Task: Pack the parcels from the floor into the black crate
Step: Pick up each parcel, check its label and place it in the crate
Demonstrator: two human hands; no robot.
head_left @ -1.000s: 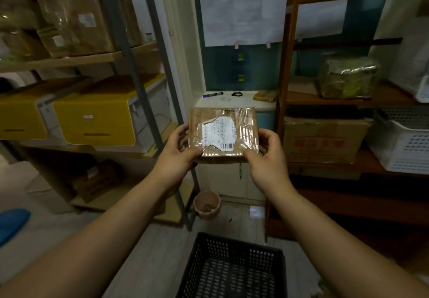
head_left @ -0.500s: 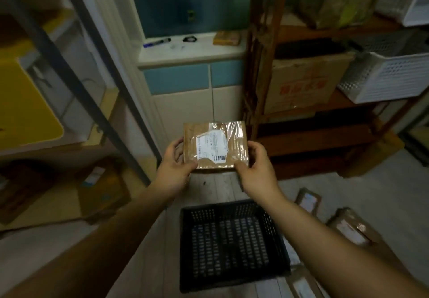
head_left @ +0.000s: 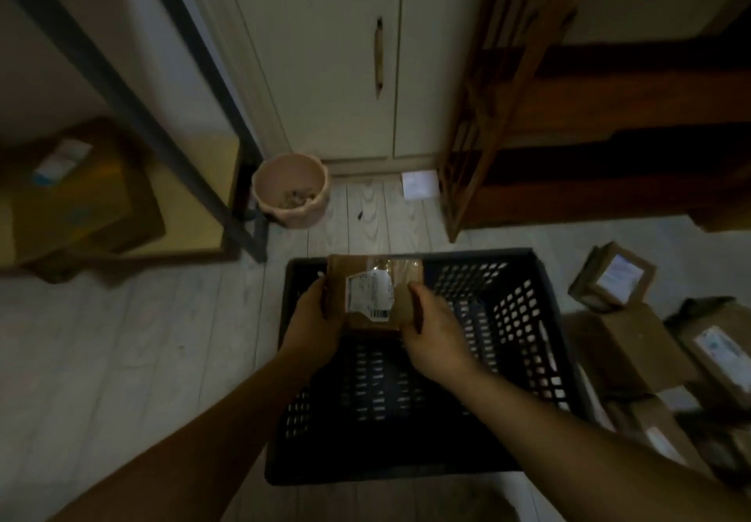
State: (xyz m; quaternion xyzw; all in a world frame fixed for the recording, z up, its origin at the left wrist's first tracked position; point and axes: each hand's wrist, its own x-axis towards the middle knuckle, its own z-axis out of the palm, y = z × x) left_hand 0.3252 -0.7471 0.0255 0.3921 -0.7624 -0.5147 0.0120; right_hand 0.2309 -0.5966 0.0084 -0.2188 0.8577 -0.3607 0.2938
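Observation:
A flat brown parcel (head_left: 374, 292) with a white shipping label sits between both my hands, held over the far left part of the black crate (head_left: 524, 342). My left hand (head_left: 315, 314) grips its left edge and my right hand (head_left: 433, 328) grips its right edge. The perforated crate stands on the floor in front of me, and no other parcel shows inside it. Several more brown parcels (head_left: 613, 280) with white labels lie on the floor to the right of the crate; the nearest one (head_left: 626, 349) touches its right side.
A pink pot (head_left: 290, 190) stands on the floor beyond the crate, before a pale cabinet door (head_left: 325, 54). A dark metal rack leg (head_left: 244, 196) and cardboard boxes (head_left: 77, 196) are at left. A wooden shelf unit (head_left: 508, 123) is at right. A white paper (head_left: 420, 184) lies on the floor.
My view has tipped down from the shelves to the floor. Both hands have lowered the parcel from chest height down over the crate.

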